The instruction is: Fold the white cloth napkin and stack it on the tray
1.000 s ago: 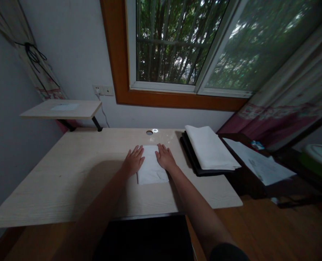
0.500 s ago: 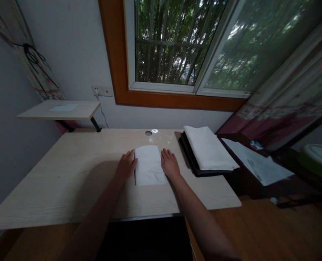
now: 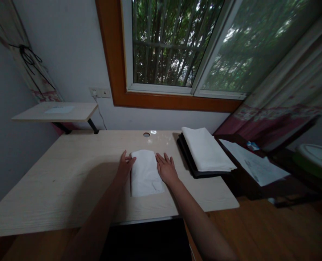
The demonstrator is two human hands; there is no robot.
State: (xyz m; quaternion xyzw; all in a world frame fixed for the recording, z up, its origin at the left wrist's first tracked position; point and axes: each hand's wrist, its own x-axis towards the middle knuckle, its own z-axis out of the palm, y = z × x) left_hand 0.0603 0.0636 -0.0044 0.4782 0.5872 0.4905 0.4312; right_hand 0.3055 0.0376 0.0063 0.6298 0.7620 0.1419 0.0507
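At left, a small raised shelf (image 3: 83, 113) with a paper on it stands at the back of a pale wooden desk (image 3: 46, 177). At centre, the left hand (image 3: 125, 165) has its thumb at a folded white cloth's (image 3: 146, 175) left edge; whether this grip pinches the fabric is unclear. The cloth lies flat between both hands. The right hand (image 3: 166, 169) rests palm down along its right edge, grip spread, fingers slightly apart. Farther right sits a stack of white and black fabric (image 3: 207, 152).
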